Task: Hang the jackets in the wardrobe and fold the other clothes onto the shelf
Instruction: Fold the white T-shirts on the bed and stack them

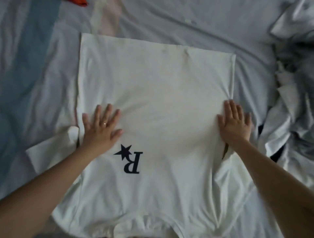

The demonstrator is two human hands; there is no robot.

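Palms lie flat on a white T-shirt (pixel 158 95) spread out on the bed (pixel 169 25). The left hand (pixel 102 125) presses the shirt near one side edge, its fingers (pixel 108 113) straight, spread and released, grasping nothing; a ring (pixel 105 124) sits on one of them. The right hand (pixel 235 124) presses the opposite edge, its fingers (pixel 229 110) straight and close together, likewise released, their tips just short of a small pucker in the side seam. Between the two sets of fingers the fabric lies mostly smooth. Beyond the fingertips the shirt runs on to its hem, with the corner on the left-hand side reaching further than the other. Behind the left fingers, just beside the wrist, is a dark printed logo (pixel 130 159), a letter R with a star, upside down to the camera. The collar lies nearest the person, at the bottom of the view. A short sleeve (pixel 51 152) sticks out on the outer side of the left hand. Outside the right fingers lies a crumpled heap of pale clothes (pixel 292 119). Well beyond the left fingers are a blue cloth (pixel 30 59) and a scrap of orange fabric (pixel 79 2).
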